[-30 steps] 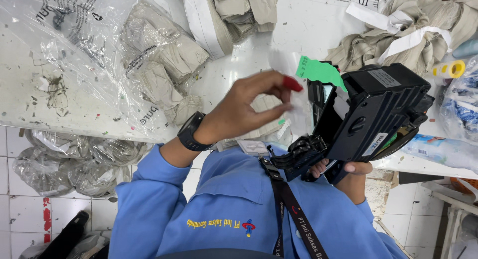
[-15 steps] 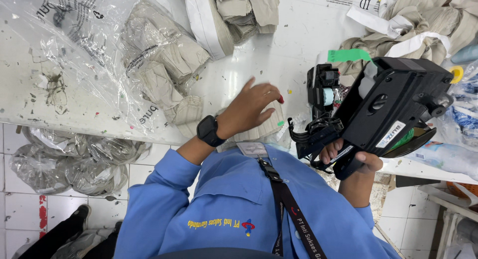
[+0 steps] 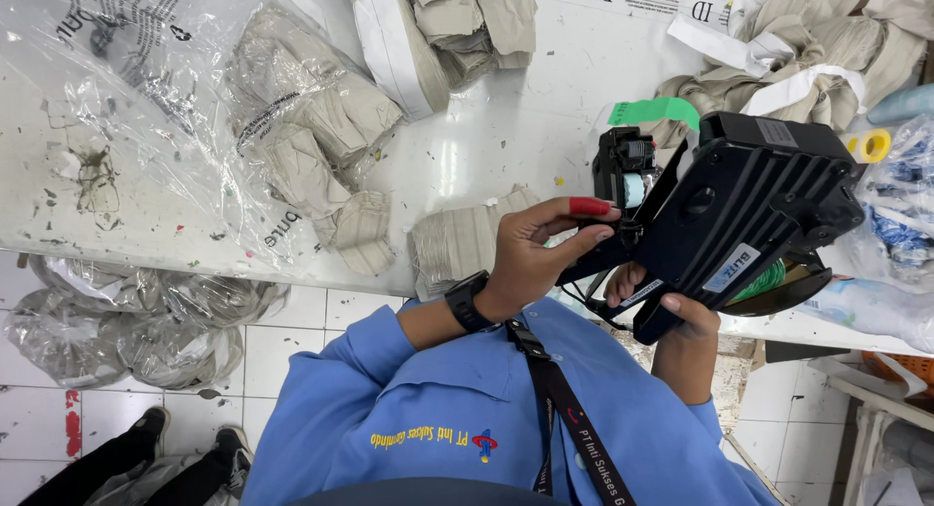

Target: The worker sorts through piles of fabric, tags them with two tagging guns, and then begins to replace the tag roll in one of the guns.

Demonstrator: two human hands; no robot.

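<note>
Head view, looking down at a person in a blue long-sleeved shirt (image 3: 409, 409) with a dark lanyard (image 3: 564, 409) across the chest. The black label gun (image 3: 739, 209) sits at about three o'clock in the frame, tilted, held above the white table (image 3: 506, 136) and in front of the chest. A green label strip (image 3: 654, 110) emerges from its head at the gun's eleven o'clock.

The right hand (image 3: 671, 316) is at the gun's six o'clock, fingers wrapped around the handle from below and clamped on it. The left hand (image 3: 540, 253), with red-painted nails and a black wristwatch (image 3: 469, 302) at the wrist, is at the gun's nine o'clock. Its thumb and forefinger lie close together against the front mechanism of the gun, touching it; whether they pinch anything there cannot be told.

On the table, a stack of folded beige cloth pieces (image 3: 462, 241) lies just beside the left hand, at its nine o'clock. A clear plastic bag (image 3: 146, 107) holding more beige bundles covers the table toward ten o'clock. A paper-banded bundle (image 3: 394, 49) lies at twelve o'clock, and a loose heap of beige cloth (image 3: 808, 39) at one o'clock. A yellow roll (image 3: 873, 144) sits at the gun's two o'clock. Crumpled plastic bags (image 3: 126, 316) lie on the tiled floor at eight o'clock.
</note>
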